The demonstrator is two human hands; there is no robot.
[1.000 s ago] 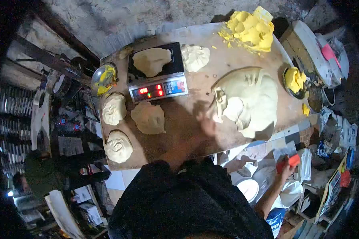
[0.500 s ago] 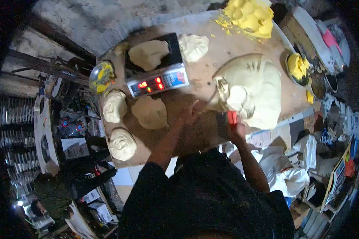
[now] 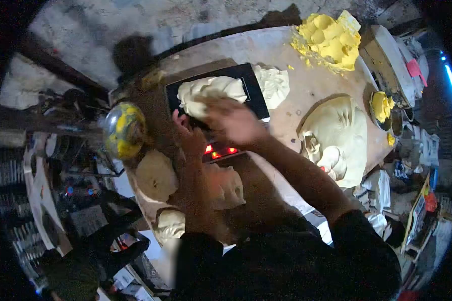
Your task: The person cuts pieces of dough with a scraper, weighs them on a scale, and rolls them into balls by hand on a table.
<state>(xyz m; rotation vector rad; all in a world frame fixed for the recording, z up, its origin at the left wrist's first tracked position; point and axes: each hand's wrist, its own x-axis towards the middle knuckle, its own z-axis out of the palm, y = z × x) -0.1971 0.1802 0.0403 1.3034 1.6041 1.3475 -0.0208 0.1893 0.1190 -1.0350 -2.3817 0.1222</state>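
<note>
A pale lump of dough (image 3: 218, 88) lies on the black plate of a digital scale (image 3: 258, 103) with red lit digits. My right hand (image 3: 236, 123), smeared by motion, is over the near side of this dough; its fingers are not clear. My left hand (image 3: 188, 131) is beside the scale's near left part, fingers raised and slightly apart, with nothing seen in them. Smaller dough pieces lie around the scale: one in front (image 3: 225, 185), one to the left (image 3: 157, 175), one behind its right side (image 3: 273, 86). A large dough mass (image 3: 339, 133) rests at the right, with a red bit (image 3: 322, 169) at its near edge.
A yellow, soft-looking block (image 3: 331, 42) sits at the table's far right. A bowl of yellow stuff (image 3: 381, 106) stands at the right edge, a yellow-smeared round bowl (image 3: 125, 130) at the left. Another dough piece (image 3: 171, 226) is near the front edge. A dark-clothed person (image 3: 73, 271) is at lower left.
My right hand has left the red-handled tool by the large dough and moved left to the scale. A thicker dough lump is now on the scale. My left hand has moved left and up.
</note>
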